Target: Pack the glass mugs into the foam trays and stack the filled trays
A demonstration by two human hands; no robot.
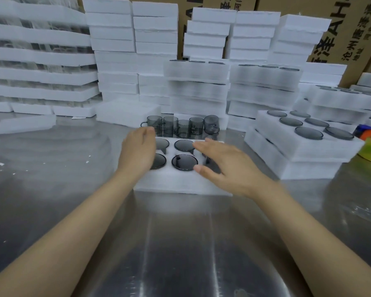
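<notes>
Glass mugs (184, 162) sit sunk in the foam tray (180, 181) at the middle of the steel table (180, 243), four dark rims showing between the hands, the right-hand pockets hidden under a palm. Left hand (137, 153) hovers at the tray's left edge, fingers relaxed and close together, nothing in it. Right hand (223, 168) spreads flat over the tray's right side, fingers straight, thumb out toward the near rim, nothing held there either. Whether either palm actually touches the foam, can't tell, there's motion blur. Just behind the tray, a row of five loose mugs (196, 125) stands upright on the table. Off to the right, a stack of filled trays (298, 151), six dark rims on top. White foam stacks (114, 39) wall the back, cardboard boxes (341, 28) behind them
</notes>
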